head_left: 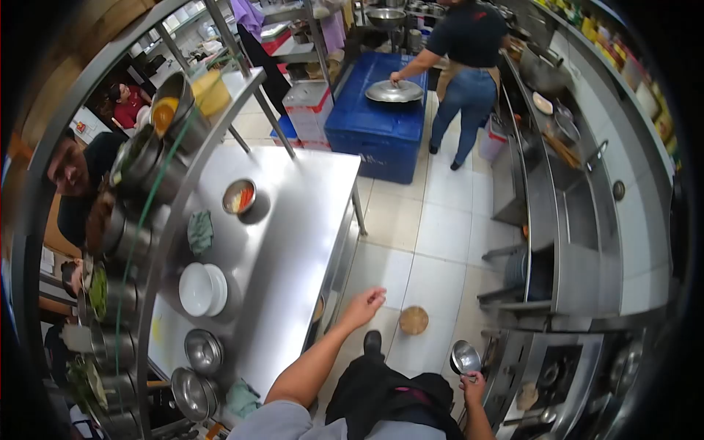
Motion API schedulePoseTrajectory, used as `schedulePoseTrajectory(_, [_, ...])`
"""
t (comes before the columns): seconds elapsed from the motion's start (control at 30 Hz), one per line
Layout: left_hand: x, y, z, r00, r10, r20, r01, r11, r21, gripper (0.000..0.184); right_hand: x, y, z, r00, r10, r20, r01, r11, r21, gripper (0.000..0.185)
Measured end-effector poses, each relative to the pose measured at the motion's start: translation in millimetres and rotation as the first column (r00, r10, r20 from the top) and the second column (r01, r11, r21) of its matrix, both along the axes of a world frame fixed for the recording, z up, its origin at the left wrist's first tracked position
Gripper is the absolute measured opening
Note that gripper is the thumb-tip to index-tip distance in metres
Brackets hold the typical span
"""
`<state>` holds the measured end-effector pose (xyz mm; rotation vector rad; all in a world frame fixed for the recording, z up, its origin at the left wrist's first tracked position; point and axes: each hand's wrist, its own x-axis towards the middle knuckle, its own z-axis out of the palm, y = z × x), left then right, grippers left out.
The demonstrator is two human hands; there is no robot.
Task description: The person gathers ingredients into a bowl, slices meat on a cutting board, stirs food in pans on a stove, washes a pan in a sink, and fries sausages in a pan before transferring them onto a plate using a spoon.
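Note:
My right hand (pixel 474 384), low at the right of the head view, is closed on a small metal bowl (pixel 465 355). The bowl is tilted with its inside facing up; whether it has a handle is hidden by my fingers. Out in front of me, beyond the steel table's edge, my left hand (pixel 364 305) hangs in the air with loosely bent fingers and nothing visible in it. Beneath and right of that hand, a round, brown, wooden-looking piece (pixel 413 320) shows against the floor tiles. My shoe (pixel 373 343) is just left of it.
On the steel table (pixel 293 213) are white bowls (pixel 196 290), metal bowls (pixel 203 350), green cloths (pixel 199 233) and a bowl of chopped food (pixel 239 196). Ahead, a person (pixel 469 66) touches a metal lid (pixel 394 91) on a blue chest (pixel 374 150). Stoves (pixel 554 374) line the right.

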<state>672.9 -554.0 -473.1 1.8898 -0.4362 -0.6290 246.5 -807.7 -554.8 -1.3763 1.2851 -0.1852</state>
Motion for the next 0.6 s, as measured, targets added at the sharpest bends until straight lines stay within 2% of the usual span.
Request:
schedulePoseTrajectory(0.03, [40.9, -15.9, 13.7, 0.996, 0.089, 0.018, -0.087, 0.994, -0.062, 0.029, 35.9, -16.4, 19.6, 0.998, 0.062, -0.002, -0.062, 0.995, -0.081, 0.021])
schedulePoseTrajectory(0.1, [122.3, -42.3, 43.5, 0.956, 0.282, 0.085, -0.264, 0.949, -0.172, 0.029, 97.7, -50.7, 40.2, 0.993, 0.114, 0.017, -0.113, 0.991, -0.075, 0.022])
schedulePoseTrajectory(0.13, [162.5, -51.7, 65.4, 0.914, 0.383, 0.134, -0.350, 0.911, -0.221, 0.030, 122.8, -70.8, 39.2, 0.985, 0.165, 0.053, -0.158, 0.981, -0.115, 0.022])
schedulePoseTrajectory(0.17, [202.2, -58.3, 90.1, 0.830, 0.497, 0.255, -0.453, 0.866, -0.214, 0.033, 148.1, -92.1, 38.5, 0.972, 0.217, 0.085, -0.202, 0.967, -0.157, 0.022])
schedulePoseTrajectory(0.2, [251.6, -53.0, 84.8, 0.762, 0.566, 0.315, -0.515, 0.824, -0.237, 0.043, 170.6, -116.4, 30.2, 0.966, 0.246, 0.085, -0.227, 0.956, -0.186, 0.022])
schedulePoseTrajectory(0.27, [333.6, -46.7, 106.9, 0.521, 0.775, 0.358, -0.680, 0.631, -0.374, 0.057, 221.3, -158.6, 33.6, 0.963, 0.254, 0.091, -0.233, 0.952, -0.197, 0.023])
schedulePoseTrajectory(0.3, [370.2, -41.6, 119.6, 0.466, 0.843, 0.268, -0.733, 0.538, -0.417, 0.066, 254.2, -182.5, 37.5, 0.963, 0.252, 0.093, -0.230, 0.953, -0.199, 0.024])
schedulePoseTrajectory(0.33, [400.3, -35.4, 132.2, 0.392, 0.903, 0.177, -0.782, 0.429, -0.452, 0.075, 279.7, -213.4, 15.9, 0.963, 0.254, 0.094, -0.232, 0.952, -0.197, 0.025])
schedulePoseTrajectory(0.37, [424.7, -30.4, 142.0, 0.339, 0.908, 0.246, -0.814, 0.414, -0.407, 0.085, 301.2, -259.4, -14.1, 0.943, 0.316, 0.109, -0.290, 0.936, -0.201, 0.025])
schedulePoseTrajectory(0.43, [489.7, -6.7, 97.8, 0.261, 0.848, 0.461, -0.804, 0.455, -0.383, 0.094, 367.7, -321.5, -61.5, 0.843, 0.536, 0.036, -0.472, 0.772, -0.425, 0.025])
schedulePoseTrajectory(0.47, [511.2, -0.3, 83.4, 0.335, 0.824, 0.456, -0.791, 0.509, -0.339, 0.096, 421.8, -333.2, -27.6, 0.829, 0.553, 0.086, -0.491, 0.792, -0.362, 0.026])
schedulePoseTrajectory(0.5, [525.1, -2.5, 78.1, 0.401, 0.805, 0.438, -0.778, 0.551, -0.300, 0.098, 474.4, -348.9, -4.4, 0.808, 0.589, 0.019, -0.552, 0.767, -0.329, 0.025])
schedulePoseTrajectory(0.57, [521.5, -21.0, 93.5, 0.286, 0.758, 0.586, -0.865, 0.467, -0.183, 0.096, 572.9, -395.6, -15.7, 0.678, 0.735, -0.007, -0.653, 0.597, -0.466, 0.024])
schedulePoseTrajectory(0.6, [521.3, -17.7, 93.1, 0.315, 0.782, 0.538, -0.867, 0.468, -0.172, 0.095, 628.7, -409.3, -4.8, 0.630, 0.777, -0.001, -0.686, 0.556, -0.470, 0.024])
